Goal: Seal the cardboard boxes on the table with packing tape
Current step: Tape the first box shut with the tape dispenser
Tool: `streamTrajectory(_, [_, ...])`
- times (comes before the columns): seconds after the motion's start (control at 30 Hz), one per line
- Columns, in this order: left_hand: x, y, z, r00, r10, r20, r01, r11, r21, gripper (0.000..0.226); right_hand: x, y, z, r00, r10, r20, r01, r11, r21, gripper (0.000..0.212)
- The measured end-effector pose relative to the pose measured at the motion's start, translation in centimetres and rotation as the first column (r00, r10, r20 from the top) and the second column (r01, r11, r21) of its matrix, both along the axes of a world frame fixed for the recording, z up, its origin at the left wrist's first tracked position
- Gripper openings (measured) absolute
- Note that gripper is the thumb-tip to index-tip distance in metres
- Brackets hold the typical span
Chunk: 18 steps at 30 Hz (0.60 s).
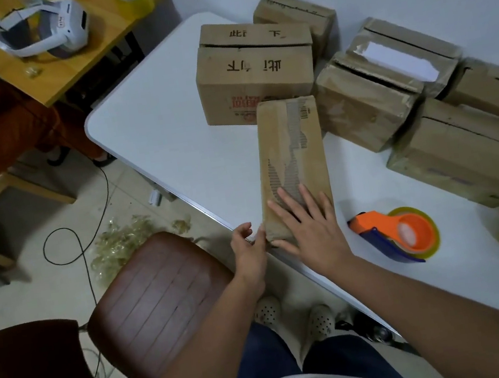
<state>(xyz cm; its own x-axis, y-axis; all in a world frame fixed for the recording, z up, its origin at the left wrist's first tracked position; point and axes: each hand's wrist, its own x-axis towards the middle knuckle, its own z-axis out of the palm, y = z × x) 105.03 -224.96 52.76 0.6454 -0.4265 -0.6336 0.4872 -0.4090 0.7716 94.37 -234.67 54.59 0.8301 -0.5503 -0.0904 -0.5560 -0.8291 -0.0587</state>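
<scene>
Our hands steady a long box at the table's near edge.

Our left hand (248, 247), fingers relaxed, touches the long box (291, 163) at its end; our right hand (308, 225) presses spread flat on top. The tape dispenser (401, 235) lies just right, other boxes (256, 68) behind.

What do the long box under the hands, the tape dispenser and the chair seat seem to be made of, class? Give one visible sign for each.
Long box: brown corrugated cardboard, matt; torn patches expose the ribbed fluting.
Tape dispenser: probably moulded plastic, smooth orange and blue, holding a yellowish translucent roll.
Chair seat: probably leather or a leather-look covering, brown with a slight sheen and stitched lines.
</scene>
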Motion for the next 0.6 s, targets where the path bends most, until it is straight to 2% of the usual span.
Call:
streamTrajectory(0.07, [0.0,-0.4,0.2,0.999,-0.035,0.032,0.035,0.999,0.009,0.017,0.1,0.1,0.1,1.0,-0.004,0.004,0.004,1.0,0.006,0.077])
streamTrajectory(0.13, [-0.2,-1.2,0.5,0.999,-0.004,0.037,0.003,0.999,0.045,0.007,0.1,0.1,0.1,1.0,-0.008,-0.002,0.008,1.0,0.013,0.077])
streamTrajectory(0.2, [0.0,-1.7,0.7,0.999,0.041,0.035,-0.045,0.992,0.114,0.008,0.1,0.0,0.2,1.0,-0.004,-0.009,0.005,1.0,0.023,0.077])
streamTrajectory(0.27, [0.8,-1.1,0.9,0.998,0.021,0.059,-0.029,0.989,0.144,0.014,0.0,-0.1,0.5,1.0,-0.003,-0.003,0.004,0.999,0.035,0.077])
streamTrajectory(0.33, [1.8,0.2,1.3,0.998,-0.027,0.053,0.022,0.995,0.096,0.02,0.1,-0.1,0.6,1.0,-0.01,0.008,0.01,0.999,0.037,0.077])
streamTrajectory(0.4, [1.6,1.5,2.1,0.989,-0.146,0.033,0.146,0.989,-0.005,0.028,0.1,0.1,0.7,1.0,-0.007,0.003,0.007,0.999,0.041,0.076])
streamTrajectory(0.43, [1.0,1.9,2.4,0.964,-0.25,0.091,0.253,0.967,-0.015,0.038,0.1,0.1,0.6,1.0,-0.008,0.003,0.007,0.999,0.043,0.076])
streamTrajectory(0.5, [0.0,2.3,2.4,0.833,-0.456,0.314,0.449,0.888,0.099,0.059,0.0,0.1,0.6,1.0,-0.013,-0.005,0.013,0.999,0.042,0.075])
streamTrajectory(0.53, [0.0,2.4,2.3,0.751,-0.516,0.411,0.486,0.854,0.184,0.063,0.1,0.0,0.6,1.0,-0.013,-0.012,0.014,0.999,0.039,0.075])
streamTrajectory(0.6, [0.8,2.5,2.6,0.64,-0.604,0.475,0.544,0.793,0.276,0.065,0.2,0.1,0.6,1.0,-0.013,-0.012,0.013,0.999,0.042,0.076])
